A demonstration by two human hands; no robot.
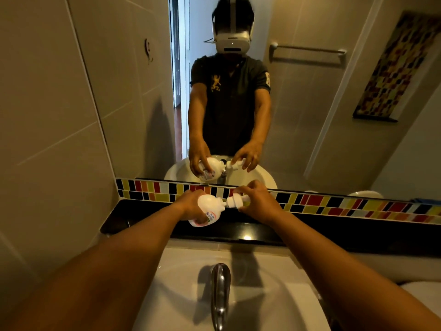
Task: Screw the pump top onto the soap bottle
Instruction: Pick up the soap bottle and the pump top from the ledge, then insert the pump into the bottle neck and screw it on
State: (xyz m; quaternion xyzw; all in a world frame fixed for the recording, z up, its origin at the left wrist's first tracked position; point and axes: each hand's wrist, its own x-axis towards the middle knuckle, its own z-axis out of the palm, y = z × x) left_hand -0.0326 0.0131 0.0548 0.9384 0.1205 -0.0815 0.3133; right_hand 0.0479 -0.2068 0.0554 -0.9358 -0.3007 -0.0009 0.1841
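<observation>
A white round soap bottle (208,206) with a coloured label lies tilted on its side in the air above the black ledge, neck pointing right. My left hand (191,204) wraps around its body from the left. The white pump top (235,202) sits at the bottle's neck, held by the fingers of my right hand (257,201). Whether the pump's collar is threaded on or only touching the neck cannot be told. The mirror above repeats both hands and the bottle.
A black ledge (148,211) runs below the mirror (238,91) and its strip of coloured tiles (334,205). The white sink (181,283) with a chrome faucet (220,290) lies under my forearms. Tiled wall stands at the left.
</observation>
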